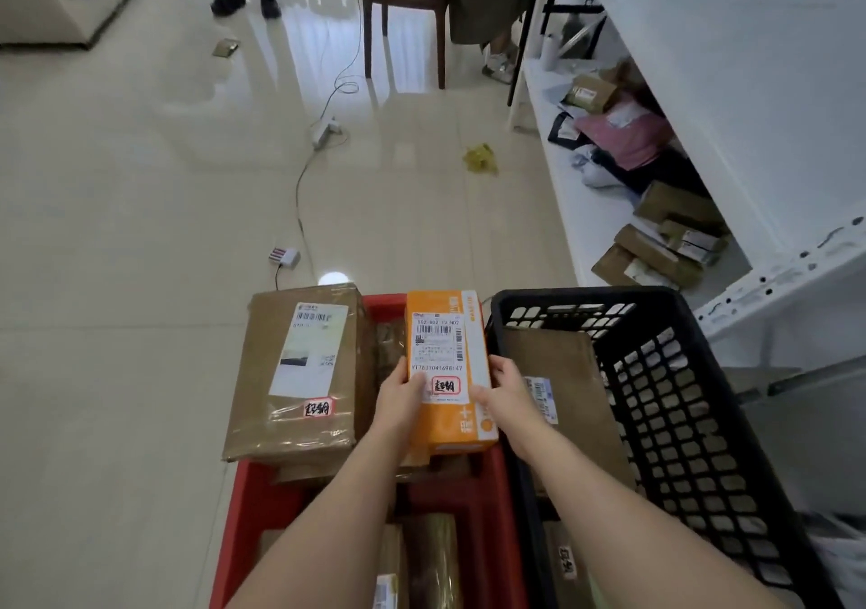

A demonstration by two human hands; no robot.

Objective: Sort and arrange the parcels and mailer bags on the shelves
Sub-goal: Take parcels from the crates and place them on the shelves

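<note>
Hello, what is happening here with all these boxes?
A person is sorting parcels. Both the left hand and the right hand hold an orange box above a red crate that has more parcels in it. A large brown parcel lies across the crate's left side. A black basket beside it holds a flat brown parcel. On the white shelf at the right, several parcels and mailer bags already lie.

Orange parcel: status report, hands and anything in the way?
Left hand and right hand grip orange parcel by its sides. Held above red crate. Nothing between it and white shelf.
</note>
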